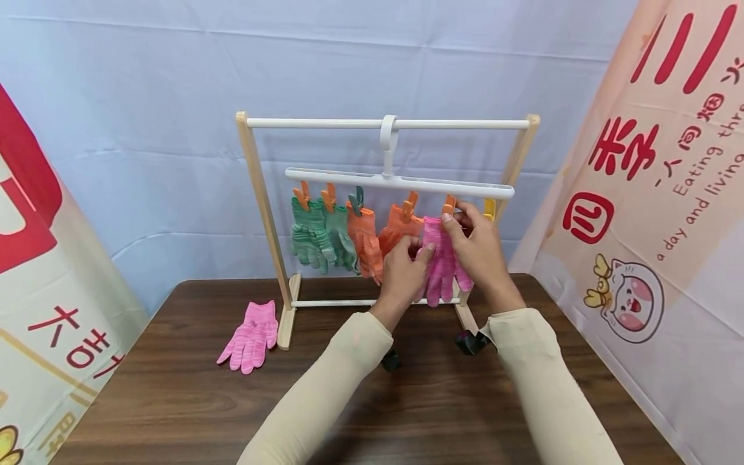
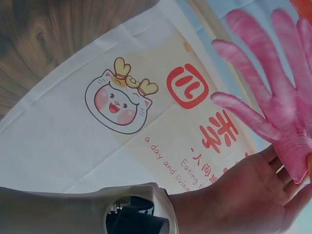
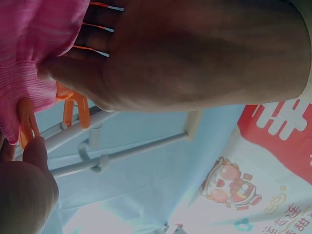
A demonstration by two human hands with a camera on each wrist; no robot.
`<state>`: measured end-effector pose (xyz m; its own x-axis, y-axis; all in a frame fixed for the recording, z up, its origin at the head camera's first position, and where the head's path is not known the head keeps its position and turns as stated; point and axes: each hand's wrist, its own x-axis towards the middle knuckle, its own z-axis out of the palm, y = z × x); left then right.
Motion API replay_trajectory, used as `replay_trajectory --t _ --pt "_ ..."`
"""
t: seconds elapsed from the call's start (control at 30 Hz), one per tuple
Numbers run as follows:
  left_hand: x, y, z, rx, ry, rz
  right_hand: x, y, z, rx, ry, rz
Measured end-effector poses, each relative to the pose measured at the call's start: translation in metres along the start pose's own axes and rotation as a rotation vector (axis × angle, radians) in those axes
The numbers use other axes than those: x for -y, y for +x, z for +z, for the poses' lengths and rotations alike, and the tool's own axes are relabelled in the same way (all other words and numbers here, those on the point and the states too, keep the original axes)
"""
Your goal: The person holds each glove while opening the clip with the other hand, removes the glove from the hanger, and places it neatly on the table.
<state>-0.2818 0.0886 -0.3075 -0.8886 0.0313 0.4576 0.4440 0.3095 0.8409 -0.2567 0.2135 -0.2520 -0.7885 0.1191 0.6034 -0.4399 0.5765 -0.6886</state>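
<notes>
A pink knitted glove [image 1: 440, 268] hangs fingers down below the white hanger bar [image 1: 343, 175]. My left hand [image 1: 403, 268] pinches its edge near the cuff; the right wrist view shows that thumb on the pink glove [image 3: 34, 29]. At the cuff, my right hand [image 1: 481, 248] holds an orange clothespin [image 1: 449, 205] between thumb and fingers. Seen closer, the clothespin [image 3: 25, 122] lies against the ribbed cuff, with the right thumb on its handle. In the left wrist view the right hand [image 2: 243, 190] is behind the pink glove [image 2: 278, 107].
Green gloves [image 1: 310, 236] and orange gloves [image 1: 363, 242] hang from clothespins along the hanger. A wooden rack [image 1: 264, 200] with a white rod [image 1: 320, 123] holds it. A yellow clothespin [image 1: 490, 208] is at the right end. Another pink glove [image 1: 252, 337] lies on the brown table [image 1: 192, 400].
</notes>
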Motion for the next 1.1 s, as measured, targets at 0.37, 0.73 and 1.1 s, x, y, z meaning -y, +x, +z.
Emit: replay_trajectory --t 0.37,0.73,1.1 --pt "-0.004 0.003 -0.002 -0.028 -0.084 0.009 0.004 0.003 0.005 -0.067 0.087 0.007" --pt "-0.002 0.000 -0.003 0.003 -0.090 0.026 0.004 0.004 0.006 -0.132 0.139 0.024" --pt "0.005 -0.005 -0.005 0.051 -0.117 0.036 0.032 -0.004 0.000 -0.156 0.165 0.035"
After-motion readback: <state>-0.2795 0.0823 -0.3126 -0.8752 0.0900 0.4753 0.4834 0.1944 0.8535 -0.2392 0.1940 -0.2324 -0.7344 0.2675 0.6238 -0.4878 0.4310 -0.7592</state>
